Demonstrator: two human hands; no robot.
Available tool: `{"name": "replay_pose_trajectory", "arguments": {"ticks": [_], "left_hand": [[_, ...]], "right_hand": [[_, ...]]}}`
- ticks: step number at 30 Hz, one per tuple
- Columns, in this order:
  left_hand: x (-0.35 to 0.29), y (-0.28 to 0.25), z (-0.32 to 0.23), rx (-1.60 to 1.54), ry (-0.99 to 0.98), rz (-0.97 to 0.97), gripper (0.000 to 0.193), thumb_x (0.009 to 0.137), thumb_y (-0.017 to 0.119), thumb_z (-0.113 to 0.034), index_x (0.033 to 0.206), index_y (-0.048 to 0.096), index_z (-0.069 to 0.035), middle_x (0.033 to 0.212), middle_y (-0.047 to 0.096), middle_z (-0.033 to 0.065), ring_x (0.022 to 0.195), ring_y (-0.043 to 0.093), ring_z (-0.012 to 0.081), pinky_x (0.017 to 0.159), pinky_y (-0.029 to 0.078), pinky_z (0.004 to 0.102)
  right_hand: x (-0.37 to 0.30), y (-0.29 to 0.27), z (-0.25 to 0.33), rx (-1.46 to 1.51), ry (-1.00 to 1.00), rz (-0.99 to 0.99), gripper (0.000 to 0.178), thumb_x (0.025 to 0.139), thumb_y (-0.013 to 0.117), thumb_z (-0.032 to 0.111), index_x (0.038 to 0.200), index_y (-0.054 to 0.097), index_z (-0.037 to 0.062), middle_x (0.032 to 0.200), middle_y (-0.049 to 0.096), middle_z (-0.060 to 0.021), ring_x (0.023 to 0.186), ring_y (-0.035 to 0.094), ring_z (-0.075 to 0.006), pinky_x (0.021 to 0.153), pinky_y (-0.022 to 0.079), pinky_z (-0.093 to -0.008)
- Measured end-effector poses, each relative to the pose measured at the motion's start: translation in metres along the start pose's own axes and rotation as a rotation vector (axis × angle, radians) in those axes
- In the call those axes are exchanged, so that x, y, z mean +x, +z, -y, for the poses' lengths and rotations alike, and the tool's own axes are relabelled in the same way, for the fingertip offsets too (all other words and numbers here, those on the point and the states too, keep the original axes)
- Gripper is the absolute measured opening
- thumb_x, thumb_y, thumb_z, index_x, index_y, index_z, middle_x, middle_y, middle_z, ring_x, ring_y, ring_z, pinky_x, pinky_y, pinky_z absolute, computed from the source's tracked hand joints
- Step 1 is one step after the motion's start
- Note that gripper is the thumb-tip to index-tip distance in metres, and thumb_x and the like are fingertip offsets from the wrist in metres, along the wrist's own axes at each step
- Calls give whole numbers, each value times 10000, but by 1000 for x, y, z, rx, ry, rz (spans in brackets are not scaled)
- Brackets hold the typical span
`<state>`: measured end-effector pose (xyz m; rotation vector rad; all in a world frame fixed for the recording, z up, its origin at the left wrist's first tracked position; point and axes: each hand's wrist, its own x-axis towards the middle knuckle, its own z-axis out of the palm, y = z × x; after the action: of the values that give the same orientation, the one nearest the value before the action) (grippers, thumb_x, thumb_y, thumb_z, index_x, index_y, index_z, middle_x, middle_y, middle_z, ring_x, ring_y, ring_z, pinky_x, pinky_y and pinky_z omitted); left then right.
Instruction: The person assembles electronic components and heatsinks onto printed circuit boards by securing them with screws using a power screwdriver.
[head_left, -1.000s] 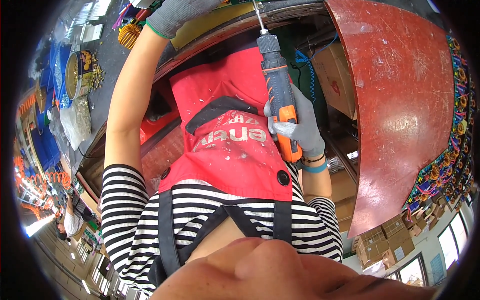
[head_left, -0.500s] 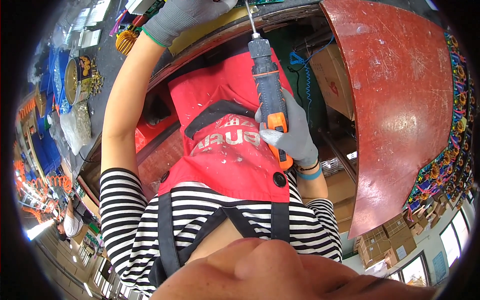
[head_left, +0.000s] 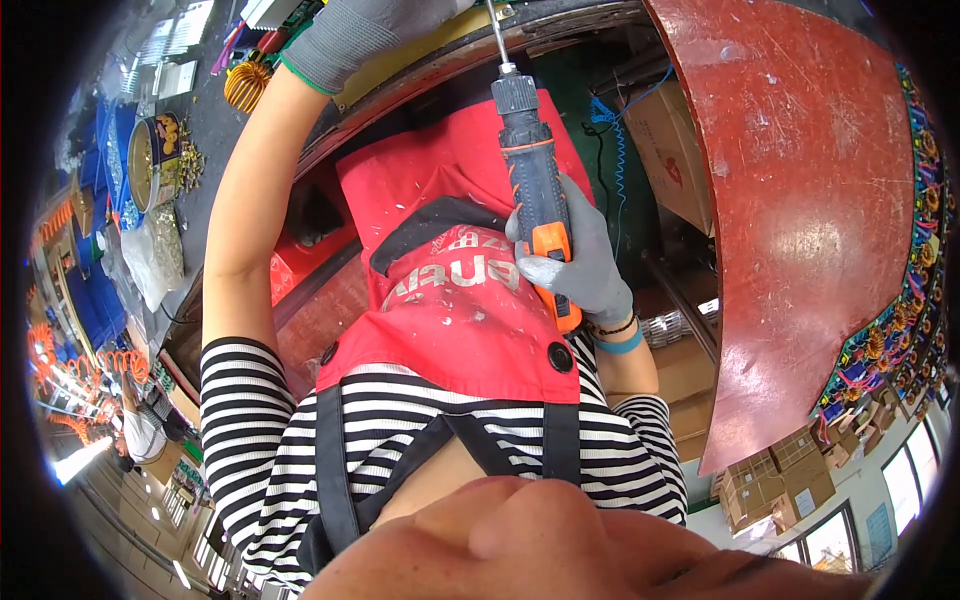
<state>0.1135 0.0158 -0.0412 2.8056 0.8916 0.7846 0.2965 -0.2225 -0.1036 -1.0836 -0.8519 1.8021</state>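
My right hand (head_left: 590, 255), in a grey glove, is wrapped round the handle of a black and orange electric screwdriver (head_left: 535, 175). The tool points away from me, and its long metal bit (head_left: 499, 38) reaches the far table edge, where the tip leaves the picture. At the top lies my left hand (head_left: 375, 30), also gloved, over the bench next to the bit. Its fingers are mostly cut off by the upper edge, so I cannot see what they hold. Beside its wrist is a yellow-wound coil (head_left: 247, 87) among electronic parts.
A round tin (head_left: 143, 165) of small screws, some spilled, stands on the dark bench at left, with a clear plastic bag (head_left: 155, 255) nearby. A curved red board (head_left: 800, 200) fills the right, bordered by wired circuit boards (head_left: 880, 340). Cardboard boxes (head_left: 775, 480) stand beyond.
The screwdriver and my right hand have shifted very slightly up and left. My left hand stays almost in place at the top.
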Motion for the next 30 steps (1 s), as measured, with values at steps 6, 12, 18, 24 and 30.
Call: {"name": "replay_pose_trajectory", "arguments": {"ticks": [6, 12, 18, 24, 30], "left_hand": [[0, -1, -2, -8, 32, -31, 501, 687, 735, -103, 1160, 584, -36, 950, 601, 171, 906, 603, 376, 775, 491, 424], [-3, 1, 5, 17, 27, -7, 519, 685, 735, -100, 1174, 577, -34, 946, 597, 171, 893, 605, 368, 765, 490, 417], [-1, -1, 3, -9, 18, 16, 509, 690, 723, -92, 1173, 571, -34, 896, 574, 163, 850, 598, 362, 741, 485, 421], [-3, -4, 5, 3, 11, 15, 500, 693, 717, -97, 1168, 571, -40, 915, 566, 164, 862, 593, 365, 740, 483, 421], [-2, -3, 7, 9, 55, -8, 547, 699, 724, -112, 1214, 554, -41, 932, 555, 156, 881, 588, 364, 762, 480, 434]], "right_hand": [[-2, 1, 6, -41, -3, -6, 614, 690, 651, 16, 1273, 461, -6, 920, 615, -78, 754, 594, -102, 709, 509, -272], [0, -5, 13, -145, 60, -1, 836, 665, 753, 66, 1397, 363, -43, 954, 630, -89, 824, 620, -134, 763, 527, -284], [2, -11, 19, -180, 65, 1, 811, 657, 744, 59, 1376, 385, -48, 956, 638, -96, 836, 626, -136, 776, 528, -280], [5, -12, 13, 327, 140, 140, 769, 664, 660, 79, 1373, 387, -38, 896, 605, -107, 657, 614, -164, 608, 544, -310], [12, -10, -12, 1216, 180, 394, 823, 666, 643, 127, 1405, 329, -52, 862, 510, -121, 568, 582, -201, 426, 551, -295]]}}
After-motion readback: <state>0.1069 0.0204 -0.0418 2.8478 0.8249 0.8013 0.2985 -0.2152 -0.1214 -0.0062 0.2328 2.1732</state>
